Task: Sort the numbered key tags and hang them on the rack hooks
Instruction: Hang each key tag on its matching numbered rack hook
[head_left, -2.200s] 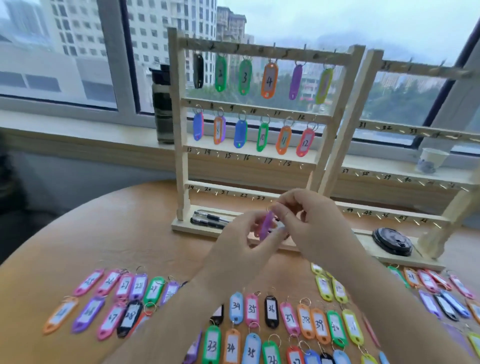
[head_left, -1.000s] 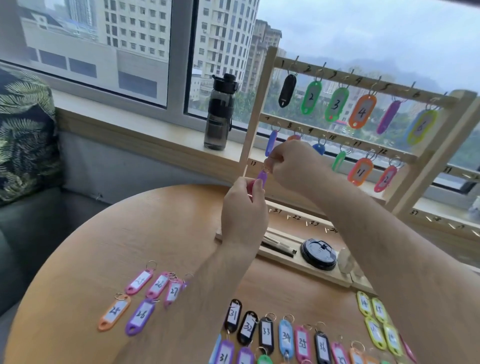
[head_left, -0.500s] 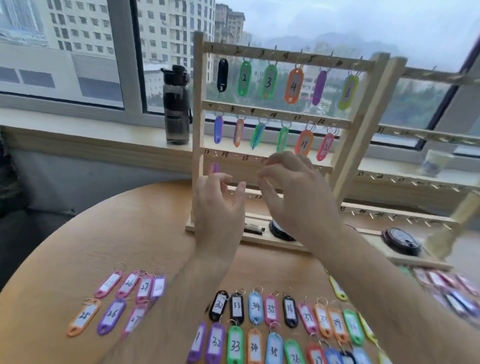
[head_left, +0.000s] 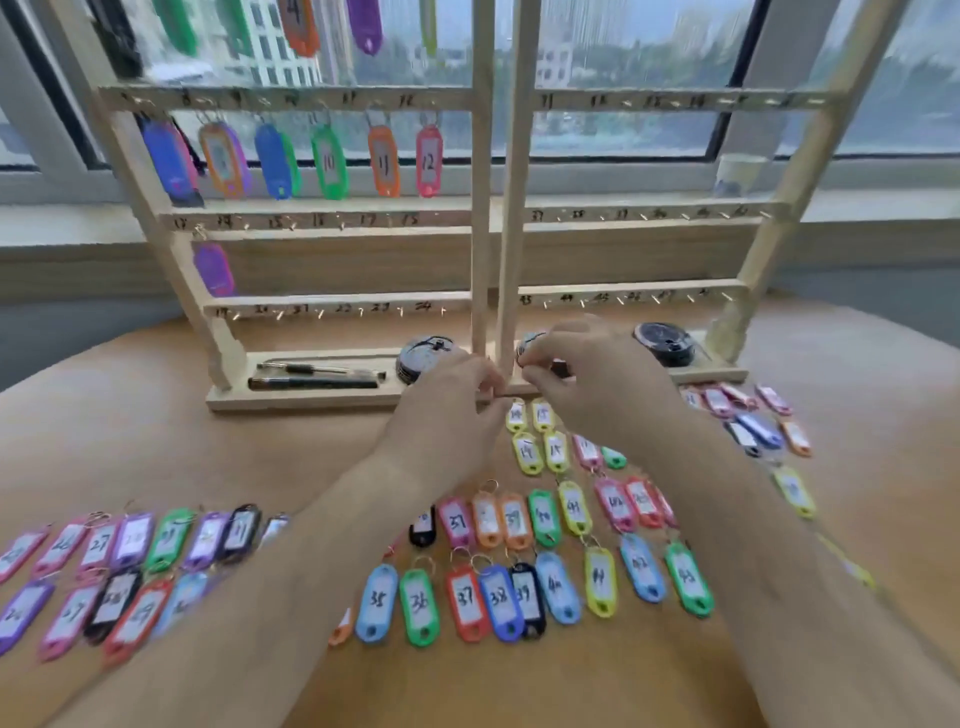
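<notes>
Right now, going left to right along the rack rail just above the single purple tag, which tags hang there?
Blue-violet tag → orange tag with a blurred number → bright blue tag → green tag 10 → orange tag 11 → pink tag 12.

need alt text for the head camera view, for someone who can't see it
A person's left hand and right hand sit close together, fingers curled, over yellow tags at the foot of a wooden rack; whether they hold anything is unclear. Coloured tags hang on its upper rails, and rows of numbered tags lie on the table.
</notes>
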